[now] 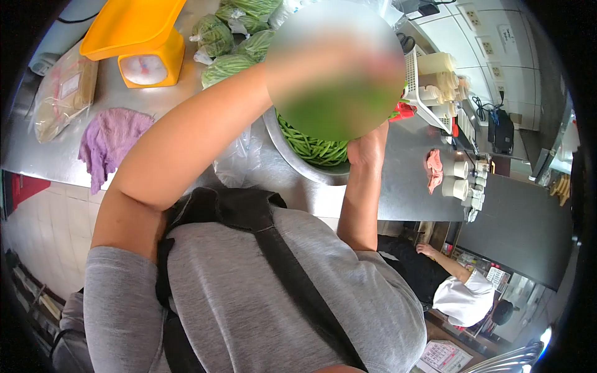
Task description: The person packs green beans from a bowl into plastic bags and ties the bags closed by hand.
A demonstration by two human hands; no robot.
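Note:
A round blurred patch covers the middle of the work in the head view. My left hand [336,59] reaches across into this patch above a metal bowl [289,163], and its fingers are smeared out. My right hand [367,148] is at the bowl's right side, with the wrist and heel showing and the fingers hidden in the blur. Long green beans [317,149] lie in the bowl. More green shows blurred above them. Whether either hand grips anything, I cannot tell. A red object [404,112] sits just right of the bowl.
A yellow scale [149,62], purple cloth [115,140] and bagged green vegetables [230,67] are on the steel counter [193,158]. Clear plastic [239,158] lies at the bowl's left. A white basket [420,93], pink cloth [434,169] and cups stand rightward. Another person [463,297] is at lower right.

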